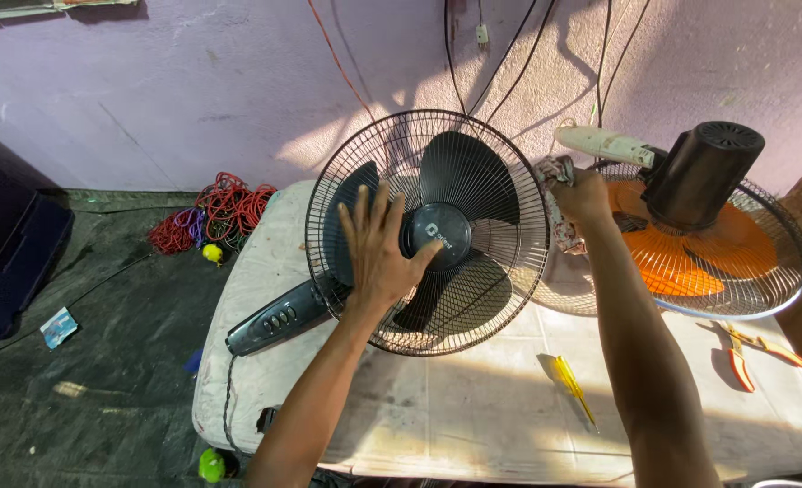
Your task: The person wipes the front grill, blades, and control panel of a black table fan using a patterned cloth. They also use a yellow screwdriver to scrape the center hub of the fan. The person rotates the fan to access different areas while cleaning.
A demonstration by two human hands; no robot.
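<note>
A black fan [473,181] with a round wire guard and dark blades lies face up on a white table [473,407]. My left hand [378,248] rests flat with spread fingers on the guard, just left of the round hub. My right hand [582,194] is closed around a patterned rag [559,212] at the guard's right rim. The fan's black stem with buttons [279,318] sticks out toward the lower left.
A second fan with orange blades [690,258] and a black motor housing [704,172] lies at the right. A yellow screwdriver [573,387] and orange-handled pliers [742,354] lie on the table. Red wire coils [225,212] sit on the dark floor at the left. Cables hang on the wall.
</note>
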